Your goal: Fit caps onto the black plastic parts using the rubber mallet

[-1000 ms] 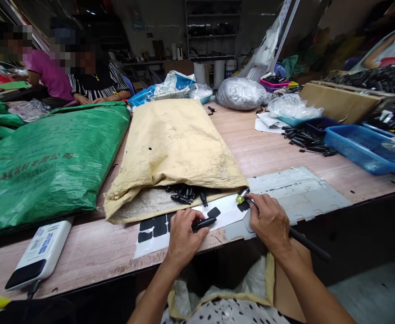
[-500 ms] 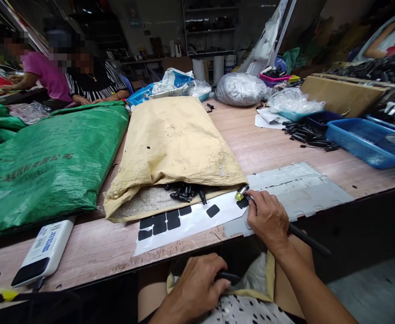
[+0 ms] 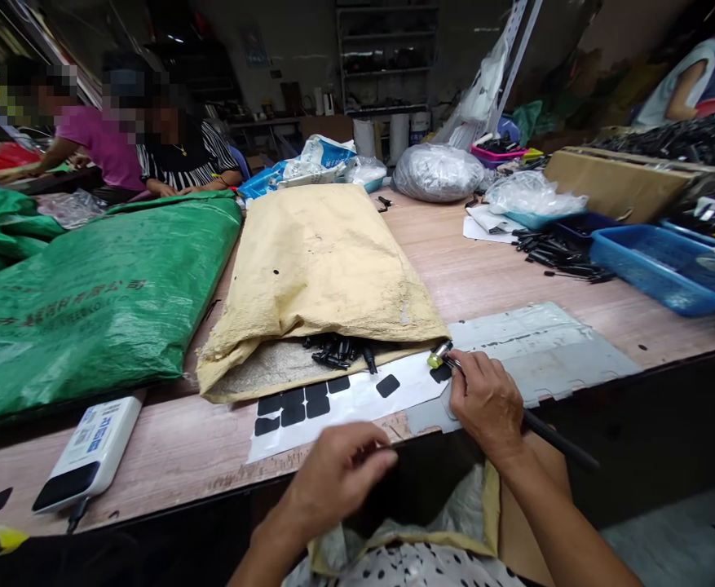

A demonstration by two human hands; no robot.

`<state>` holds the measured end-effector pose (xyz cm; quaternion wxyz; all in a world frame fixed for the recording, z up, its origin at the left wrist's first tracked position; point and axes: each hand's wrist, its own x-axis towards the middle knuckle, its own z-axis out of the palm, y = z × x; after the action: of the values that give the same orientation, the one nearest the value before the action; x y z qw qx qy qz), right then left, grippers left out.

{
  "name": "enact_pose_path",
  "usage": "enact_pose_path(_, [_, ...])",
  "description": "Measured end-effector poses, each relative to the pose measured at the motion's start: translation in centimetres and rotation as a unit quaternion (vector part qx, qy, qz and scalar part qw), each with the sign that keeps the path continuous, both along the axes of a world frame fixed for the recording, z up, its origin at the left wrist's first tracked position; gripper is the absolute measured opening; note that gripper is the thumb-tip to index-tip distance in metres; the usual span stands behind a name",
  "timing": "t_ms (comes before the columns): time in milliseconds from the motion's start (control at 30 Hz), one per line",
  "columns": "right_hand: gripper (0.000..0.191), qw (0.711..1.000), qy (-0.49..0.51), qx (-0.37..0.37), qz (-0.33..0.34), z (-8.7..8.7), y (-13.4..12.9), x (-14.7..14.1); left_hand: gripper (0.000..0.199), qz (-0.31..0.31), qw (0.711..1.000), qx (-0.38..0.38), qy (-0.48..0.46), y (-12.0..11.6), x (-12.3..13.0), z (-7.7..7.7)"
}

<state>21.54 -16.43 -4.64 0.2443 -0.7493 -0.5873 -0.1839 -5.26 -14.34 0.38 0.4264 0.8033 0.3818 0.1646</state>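
Observation:
My right hand is closed round a slim black rod that sticks out behind the wrist. At its front end, by the fingertips, sits a silver and yellow-green tip, close to the corner of the yellow woven sack. My left hand hovers over the table's front edge with thumb and fingers apart and nothing visible between them. Below it, an open yellow-edged bag lies on my lap. Beyond the left hand is a white sheet with black rounded-square stickers.
Black parts show in the sack's mouth. A green sack and a white power bank lie left. A blue basket and loose black pieces are at right. Two people sit across the table at far left.
My left hand has let go of the black tube it held and moved up to the table's edge; the tube is out of sight. My right hand keeps its hold in the same place.

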Motion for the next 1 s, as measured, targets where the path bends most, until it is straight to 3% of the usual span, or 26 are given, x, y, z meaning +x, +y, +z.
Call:
enact_pose_path(100, [0.027, 1.000, -0.001, 0.000, 0.001, 0.1, 0.0, 0.0, 0.022, 0.177, 0.975, 0.137, -0.011, 4.4, -1.7, 0.7])
enact_pose_path(167, [0.027, 1.000, -0.001, 0.003, 0.002, 0.1, 0.0, 0.0, 0.034, 0.233, 0.954, 0.188, 0.025, 7.2, -2.9, -0.1])
enact_pose_path(267, [0.027, 1.000, 0.000, 0.008, 0.006, 0.1, 0.0, 0.0, 0.042, 0.229, 0.952, 0.194, 0.066, 10.1, -4.0, -1.6])
enact_pose_path(367, [0.027, 1.000, 0.002, 0.009, 0.010, 0.0, 0.1, 0.1, 0.030, 0.203, 0.960, 0.173, 0.082, 11.2, -4.3, -2.3])
enact_pose_path(500, [0.027, 1.000, 0.000, 0.004, 0.008, -0.1, 0.1, 0.1, 0.014, 0.179, 0.964, 0.180, 0.085, 11.1, -4.3, -2.3])
enact_pose_path(733, [0.028, 1.000, 0.001, 0.004, 0.002, -0.1, 0.1, 0.0, 0.016, 0.164, 0.965, 0.196, 0.062, 10.0, -4.6, -2.4])
enact_pose_path(900, [0.029, 1.000, 0.005, 0.000, 0.002, -0.1, 0.1, 0.1, 0.012, 0.206, 0.958, 0.197, 0.037, 7.2, -4.4, -1.3])
enact_pose_path(1000, [0.028, 1.000, 0.004, -0.001, 0.000, 0.0, 0.1, 0.0, 0.012, 0.187, 0.964, 0.188, 0.009, 5.1, -2.9, -0.9])
